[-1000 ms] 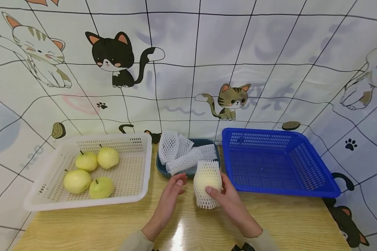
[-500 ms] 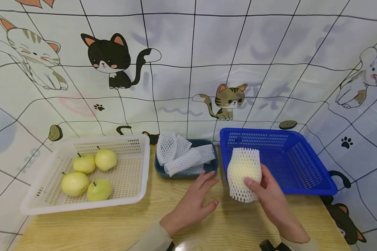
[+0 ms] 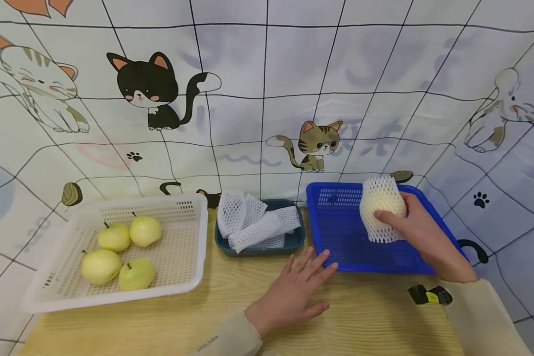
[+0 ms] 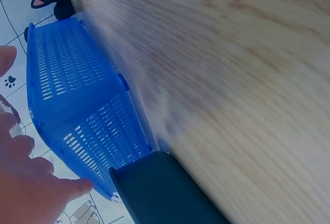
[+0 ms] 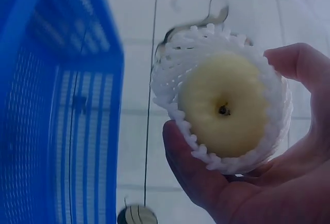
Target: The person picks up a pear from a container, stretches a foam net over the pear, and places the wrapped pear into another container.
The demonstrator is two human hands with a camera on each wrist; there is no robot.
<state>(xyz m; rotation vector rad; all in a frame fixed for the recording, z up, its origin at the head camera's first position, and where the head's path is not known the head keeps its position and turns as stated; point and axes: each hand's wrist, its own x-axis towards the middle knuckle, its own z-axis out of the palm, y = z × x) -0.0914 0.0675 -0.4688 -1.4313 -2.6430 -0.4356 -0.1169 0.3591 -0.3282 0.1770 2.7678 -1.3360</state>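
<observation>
Right wrist: round, pale-yellow fruit (image 5: 225, 100); white netting (image 5: 278, 108) surrounds it.

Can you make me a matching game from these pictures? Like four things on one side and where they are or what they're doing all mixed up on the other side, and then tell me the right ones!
Things:
1. four unwrapped fruits
2. loose white foam nets
3. net-wrapped fruit
4. left hand

Places and states:
A. in the small dark tray
B. fingers spread, holding nothing
C. in the white basket
D. held in the right hand

Right pairs:
1-C
2-A
3-D
4-B
</observation>
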